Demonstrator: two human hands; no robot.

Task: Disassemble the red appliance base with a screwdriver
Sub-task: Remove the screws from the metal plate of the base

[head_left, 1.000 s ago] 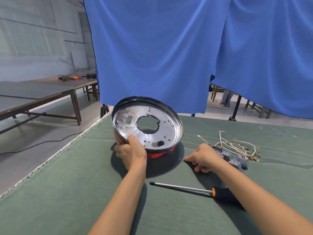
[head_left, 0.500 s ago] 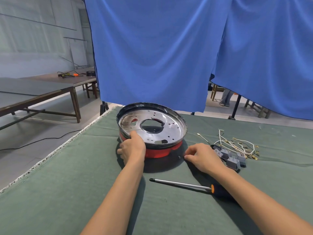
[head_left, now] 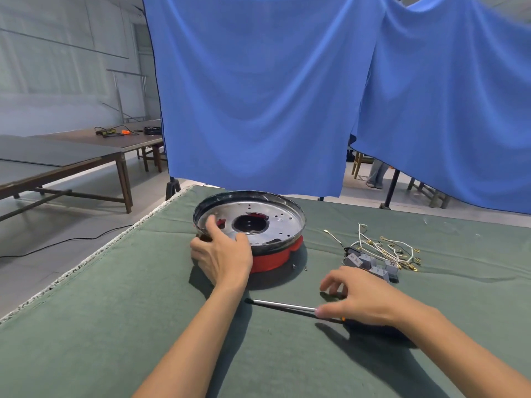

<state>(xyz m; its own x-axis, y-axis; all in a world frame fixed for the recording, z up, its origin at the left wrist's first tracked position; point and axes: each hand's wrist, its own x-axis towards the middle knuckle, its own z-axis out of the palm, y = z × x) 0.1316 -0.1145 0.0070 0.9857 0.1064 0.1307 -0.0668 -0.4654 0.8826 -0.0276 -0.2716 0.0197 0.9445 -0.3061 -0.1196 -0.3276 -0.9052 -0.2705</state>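
Blue curtains [head_left: 258, 96] hang across the top and right of the frame, and below them a green cloth-covered table [head_left: 115, 326] fills the lower half. In the upper left stand long dark worktables [head_left: 57, 159] on a grey floor, with a few cables and an orange tool on the far one. I can read no brand, label or writing anywhere (the metal plate shows only punched holes).

The red appliance base [head_left: 270, 258] sits at the centre of the frame, flat on the cloth, capped by a round shiny metal plate [head_left: 275, 222] with a dark hole in its middle. My left hand [head_left: 222, 254] grips its near-left rim, fingers curled over the edge onto the plate and hiding that part of the red body.

Lower right of centre, my right hand [head_left: 362, 297] hovers over the screwdriver [head_left: 281, 305], fingers spread and loosely bent, holding nothing that I can see; it covers most of the dark handle, while the bare shaft points left.

To the right of the base lie grey connector blocks [head_left: 370, 264] tangled with white wires [head_left: 385, 248]. Two tiny screws [head_left: 294, 266] rest just beside the base's near-right edge.
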